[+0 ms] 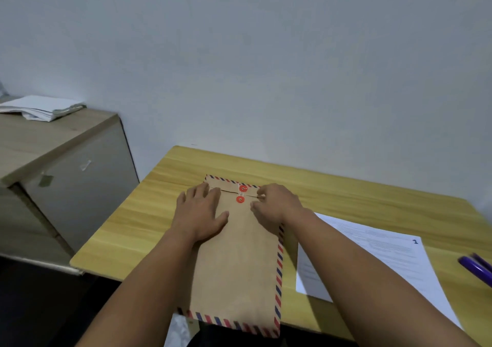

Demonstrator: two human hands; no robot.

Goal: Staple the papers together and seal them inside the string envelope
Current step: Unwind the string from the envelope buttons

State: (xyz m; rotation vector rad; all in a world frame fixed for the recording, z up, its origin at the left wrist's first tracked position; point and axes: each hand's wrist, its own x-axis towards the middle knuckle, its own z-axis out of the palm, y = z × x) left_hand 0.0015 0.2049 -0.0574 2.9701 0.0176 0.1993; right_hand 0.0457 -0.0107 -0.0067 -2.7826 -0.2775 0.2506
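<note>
A brown string envelope (237,261) with a red and blue striped border lies lengthwise on the yellow wooden table (372,194). Its flap is folded down, and a white string runs between the two red buttons (241,193). My left hand (201,210) rests flat on the envelope's upper left, fingers spread. My right hand (275,202) is at the flap's right edge, fingers curled and pinching at the paper there. White printed papers (386,256) marked with a "1" lie to the right of the envelope, under my right forearm.
A purple stapler (476,268) lies at the table's right edge. A grey cabinet (66,176) stands to the left with a stack of white sheets (40,109) on top. A pale wall runs behind the table.
</note>
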